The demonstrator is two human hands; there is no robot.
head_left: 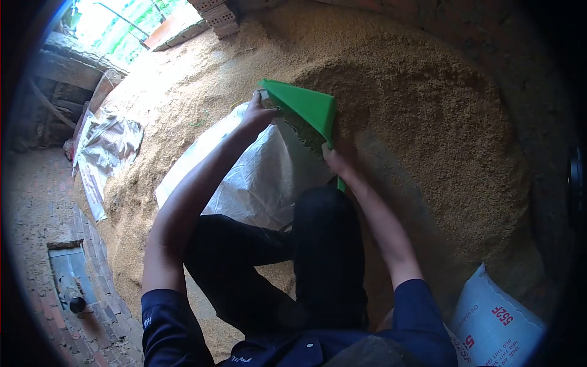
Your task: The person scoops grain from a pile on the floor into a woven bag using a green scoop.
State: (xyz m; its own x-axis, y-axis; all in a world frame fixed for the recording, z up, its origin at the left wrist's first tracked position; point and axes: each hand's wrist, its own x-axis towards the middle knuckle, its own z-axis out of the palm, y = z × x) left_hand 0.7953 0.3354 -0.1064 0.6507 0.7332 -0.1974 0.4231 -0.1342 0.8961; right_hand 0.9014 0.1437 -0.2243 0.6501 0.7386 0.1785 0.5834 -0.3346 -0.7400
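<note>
Green scoop (307, 105): my left hand (260, 115) and right hand (334, 159) grip it by the white sack (249, 175); likely pouring, which needs steady tipping.

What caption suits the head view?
Left hand and right hand hold a wedge-shaped green plastic scoop by a white woven sack amid heaped tan grain.

Grain (422, 92) covered the grey floor (394, 171) in my view from nine o'clock through twelve to four. A crumpled sack (113, 144) lay on it near nine, my white sack (254, 174) sat near the dial's centre, and a printed bag (492, 315) rested at four.
</note>
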